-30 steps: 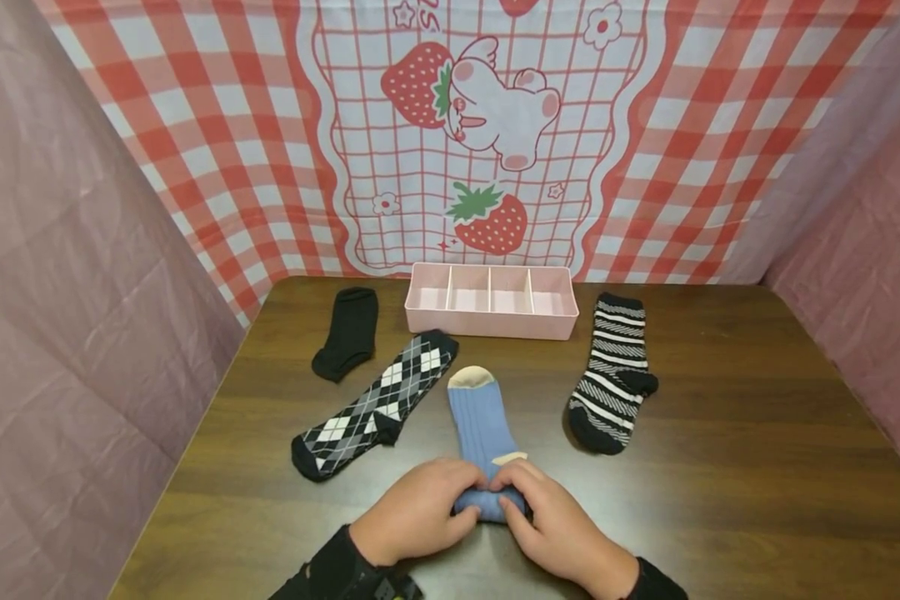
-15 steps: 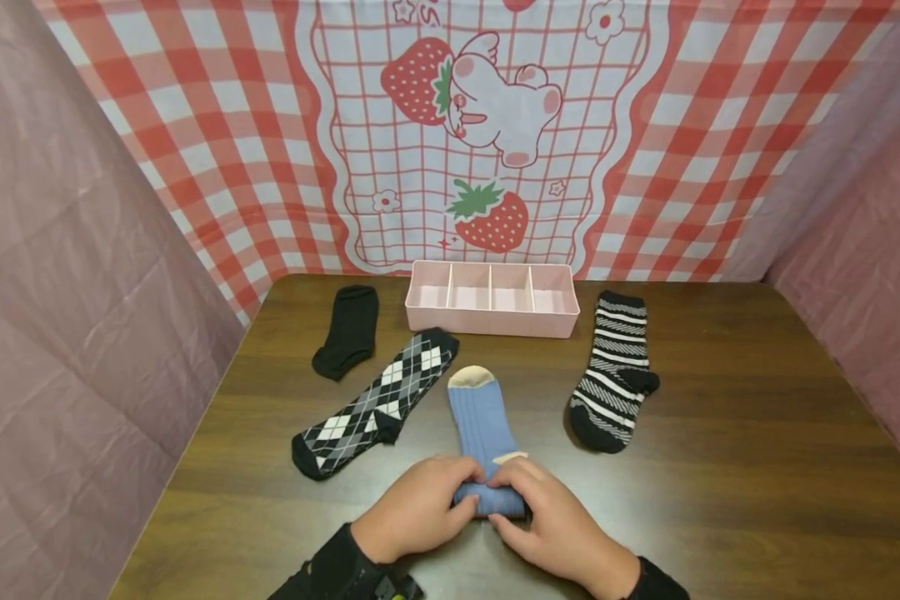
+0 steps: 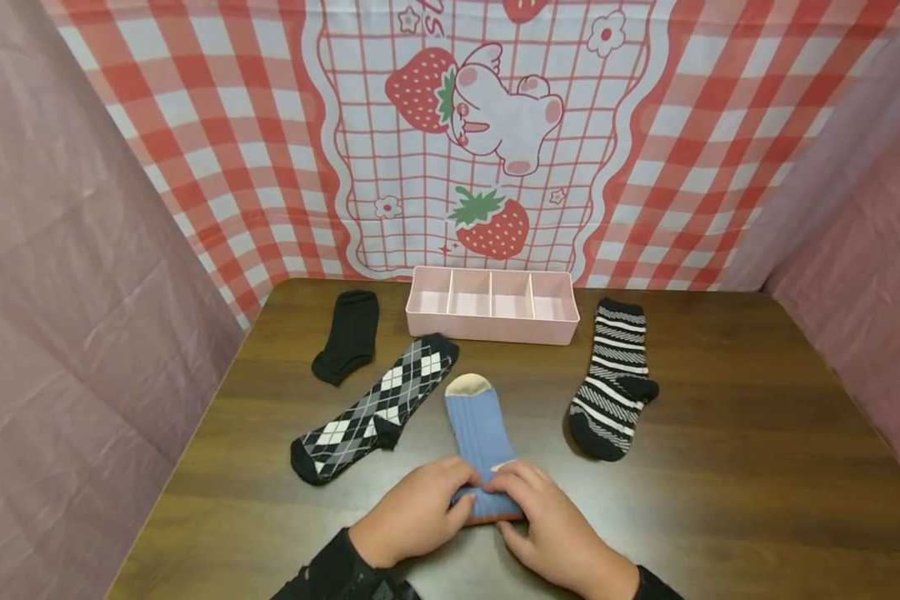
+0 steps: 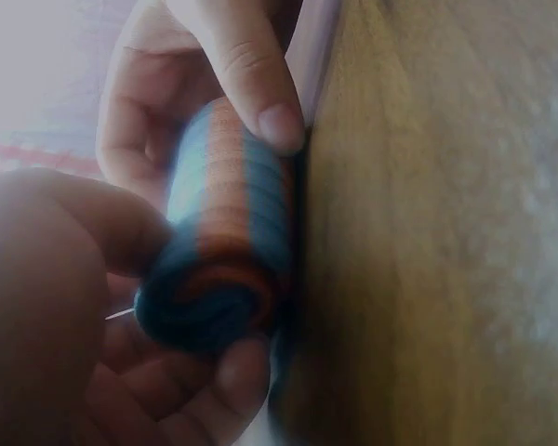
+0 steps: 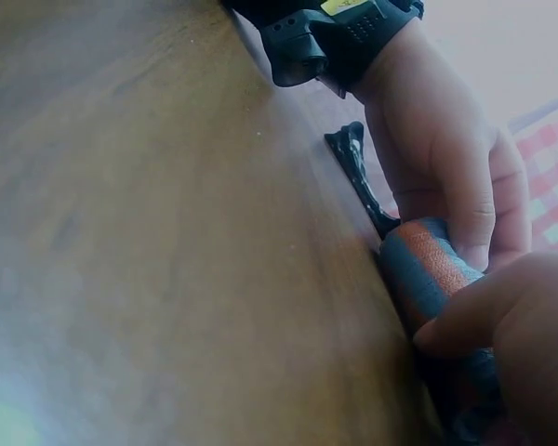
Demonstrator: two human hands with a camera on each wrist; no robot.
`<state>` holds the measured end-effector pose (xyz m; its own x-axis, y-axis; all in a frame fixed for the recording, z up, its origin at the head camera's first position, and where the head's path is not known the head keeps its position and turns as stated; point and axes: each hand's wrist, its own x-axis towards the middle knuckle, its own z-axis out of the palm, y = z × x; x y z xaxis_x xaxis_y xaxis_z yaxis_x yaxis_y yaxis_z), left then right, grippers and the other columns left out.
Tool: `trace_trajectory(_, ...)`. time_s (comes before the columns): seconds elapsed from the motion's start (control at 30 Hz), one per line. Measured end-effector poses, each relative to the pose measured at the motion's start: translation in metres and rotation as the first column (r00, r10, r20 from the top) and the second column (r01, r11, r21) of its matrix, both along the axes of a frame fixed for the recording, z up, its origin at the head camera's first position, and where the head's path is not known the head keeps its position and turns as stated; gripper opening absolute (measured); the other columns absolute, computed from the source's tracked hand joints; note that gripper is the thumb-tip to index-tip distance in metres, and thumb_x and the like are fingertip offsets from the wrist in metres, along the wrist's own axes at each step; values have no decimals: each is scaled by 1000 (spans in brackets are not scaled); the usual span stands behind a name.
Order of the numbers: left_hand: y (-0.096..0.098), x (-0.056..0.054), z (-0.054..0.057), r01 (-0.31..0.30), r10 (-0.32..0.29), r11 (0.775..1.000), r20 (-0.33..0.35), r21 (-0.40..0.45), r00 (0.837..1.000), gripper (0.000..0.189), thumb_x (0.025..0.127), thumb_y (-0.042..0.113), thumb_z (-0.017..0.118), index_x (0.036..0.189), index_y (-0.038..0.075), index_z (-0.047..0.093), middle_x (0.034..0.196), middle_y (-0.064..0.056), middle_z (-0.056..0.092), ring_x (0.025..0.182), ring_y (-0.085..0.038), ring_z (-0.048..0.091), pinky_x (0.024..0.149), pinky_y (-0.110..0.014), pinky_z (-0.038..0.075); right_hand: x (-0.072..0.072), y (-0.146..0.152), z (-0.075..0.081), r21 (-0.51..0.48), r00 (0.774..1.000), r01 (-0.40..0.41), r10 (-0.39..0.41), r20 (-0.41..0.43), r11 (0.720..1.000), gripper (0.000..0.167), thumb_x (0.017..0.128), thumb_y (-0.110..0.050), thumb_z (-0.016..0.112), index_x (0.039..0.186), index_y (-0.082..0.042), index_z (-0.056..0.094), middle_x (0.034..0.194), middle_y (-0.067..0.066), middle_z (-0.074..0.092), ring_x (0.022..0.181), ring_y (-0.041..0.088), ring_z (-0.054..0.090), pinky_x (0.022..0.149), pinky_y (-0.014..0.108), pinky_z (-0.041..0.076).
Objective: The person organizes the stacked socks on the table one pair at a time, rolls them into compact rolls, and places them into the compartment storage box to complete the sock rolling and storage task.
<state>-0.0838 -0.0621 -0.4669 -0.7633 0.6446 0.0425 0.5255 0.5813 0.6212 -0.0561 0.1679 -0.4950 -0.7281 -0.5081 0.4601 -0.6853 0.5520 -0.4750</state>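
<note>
On the brown wood-grain counter point(image 3: 720, 475) lies a ribbed blue knit sock with a cream toe point(image 3: 480, 427); the left hand point(image 3: 418, 512) and right hand point(image 3: 553, 529) grip its rolled near end, seemingly orange-striped, though blurred.

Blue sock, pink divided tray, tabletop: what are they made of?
Blue sock: matte knit fabric, by its ribbed lines; fibre unclear. Pink tray: probably smooth plastic, by its thin, even walls. Tabletop: wood or wood-look laminate, by its grain and soft sheen.
</note>
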Motion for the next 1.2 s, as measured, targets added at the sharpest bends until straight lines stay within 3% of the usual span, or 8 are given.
trace_trajectory(0.3,0,0,-1,7,-7,1000,-68,-10,998,12,102,20,62,108,21,72,99,12,62,85,0,57,77,-23,51,0,-1,3,19,999,12,-12,-45,1000,44,75,-13,87,114,-19,67,113,-13,64,107,11,59,93,40,46)
trace_trajectory(0.63,0,0,1,21,-2,996,-224,81,975,10,92,16,71,101,19,74,98,11,64,90,-4,59,81,-24,51,2,1,4,54,998,47,-49,30,997,44,82,-21,86,122,-14,67,117,-12,65,109,9,58,94,39,46)
trace_trajectory(1.03,-1,1,0,60,-32,993,-260,100,965,8,92,16,71,99,21,72,95,12,63,88,-2,57,80,-21,50,4,-2,7,-7,1000,6,-6,-12,1000,38,82,-21,85,116,-18,68,108,-16,64,107,10,56,95,39,33)
trace_trajectory(1.2,-1,2,1,85,-56,991,-250,106,967,8,93,18,72,101,21,73,98,11,64,89,-2,57,81,-21,50,3,-1,7,-4,1000,13,-13,23,1000,33,85,-22,83,115,-19,68,106,-18,64,104,7,56,96,37,32)
